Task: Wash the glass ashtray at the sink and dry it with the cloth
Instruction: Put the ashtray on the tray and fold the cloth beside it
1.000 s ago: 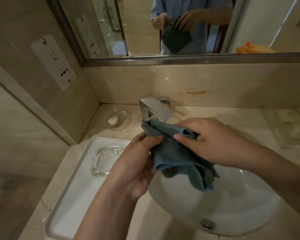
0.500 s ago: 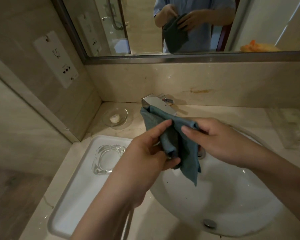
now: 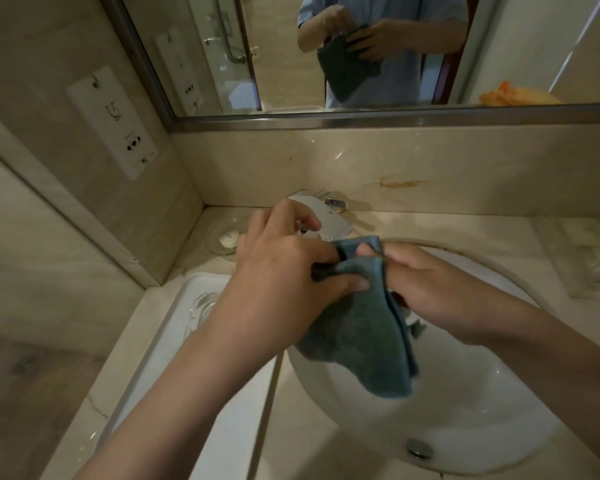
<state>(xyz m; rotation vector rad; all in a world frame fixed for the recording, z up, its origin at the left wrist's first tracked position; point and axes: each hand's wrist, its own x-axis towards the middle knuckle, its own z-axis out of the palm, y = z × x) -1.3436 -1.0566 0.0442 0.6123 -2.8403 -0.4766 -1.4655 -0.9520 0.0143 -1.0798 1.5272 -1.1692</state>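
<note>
Far left on the wall, a white socket plate (image 3: 111,121), nothing to do with us. Coming right, I've got the white rectangular tray (image 3: 160,344) on the counter, and the glass ashtray (image 3: 201,308) sits in its far end, half hidden behind my left forearm, parked there, I'd say, so both hands are free. Just beyond it, a small glass soap dish (image 3: 224,239) in the corner. Now my left hand (image 3: 284,285): thumb and fingers pinching a fold of the teal cloth (image 3: 361,348), bunching it up. The cloth hangs over the round basin (image 3: 499,427), probably so drips land inside. The chrome tap (image 3: 329,216) peeks out behind. My right hand (image 3: 440,292) curls round the cloth's upper edge, keeping it taut. Looks like readying the cloth; the ashtray isn't in hand.
</note>
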